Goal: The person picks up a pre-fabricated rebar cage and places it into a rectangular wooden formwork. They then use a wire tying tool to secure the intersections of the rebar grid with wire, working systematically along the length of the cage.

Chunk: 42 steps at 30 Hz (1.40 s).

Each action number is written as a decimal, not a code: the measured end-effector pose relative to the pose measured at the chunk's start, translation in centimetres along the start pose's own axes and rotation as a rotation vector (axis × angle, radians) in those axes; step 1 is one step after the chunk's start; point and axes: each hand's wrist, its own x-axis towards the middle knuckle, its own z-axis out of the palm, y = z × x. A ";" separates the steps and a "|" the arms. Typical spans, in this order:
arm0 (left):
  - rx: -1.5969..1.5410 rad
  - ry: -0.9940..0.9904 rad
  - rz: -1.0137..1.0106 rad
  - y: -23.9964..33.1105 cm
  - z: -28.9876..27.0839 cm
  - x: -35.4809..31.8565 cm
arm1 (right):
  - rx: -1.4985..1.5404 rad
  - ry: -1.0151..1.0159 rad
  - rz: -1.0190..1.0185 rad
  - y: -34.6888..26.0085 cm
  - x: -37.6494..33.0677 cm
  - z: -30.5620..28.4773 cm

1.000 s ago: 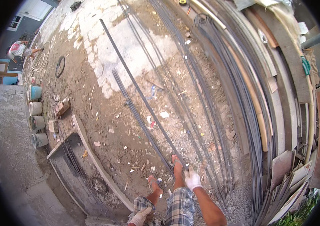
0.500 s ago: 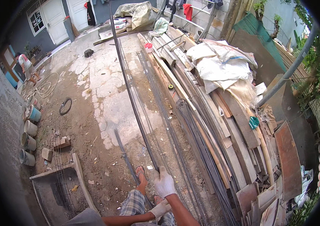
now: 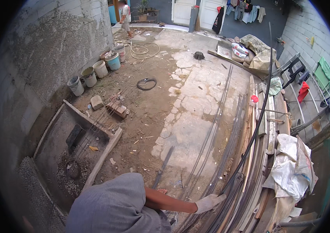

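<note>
My left hand (image 3: 209, 203), in a pale work glove, reaches across from a grey sleeve (image 3: 114, 202) at the lower edge. Its fingers close round the low end of a long, dark bundle of steel bars (image 3: 264, 103). From there the bars rise in a curve past the timber pile, with their far tip up in front of the grey house wall. Below my hand the bars are hidden by the glove. More thin steel bars (image 3: 211, 136) lie on the ground just ahead. My right hand is out of view.
Long timber planks (image 3: 250, 128) and white sacks (image 3: 291, 165) are piled on the right. A mixing trough (image 3: 99, 157) stands at left, with several buckets (image 3: 100, 69) along the wall. A coil of dark hose (image 3: 146, 82) lies on the dirt. Another person (image 3: 126, 19) stands far off.
The view has turned left. The raised bars now stand further right, over the timber pile. My right hand, which gripped them before, has left the picture; my left arm reaches to them.
</note>
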 end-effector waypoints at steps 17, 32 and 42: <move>-0.082 -0.134 -0.066 14.3 4.3 24.1 | 0.021 -0.068 0.357 3.7 8.3 8.7; -0.186 -0.061 -0.512 14.7 2.0 37.9 | 0.012 0.124 0.345 -19.8 19.6 -4.0; -0.193 0.044 -0.581 18.5 2.0 58.1 | -0.064 0.231 0.485 -28.9 25.5 -11.1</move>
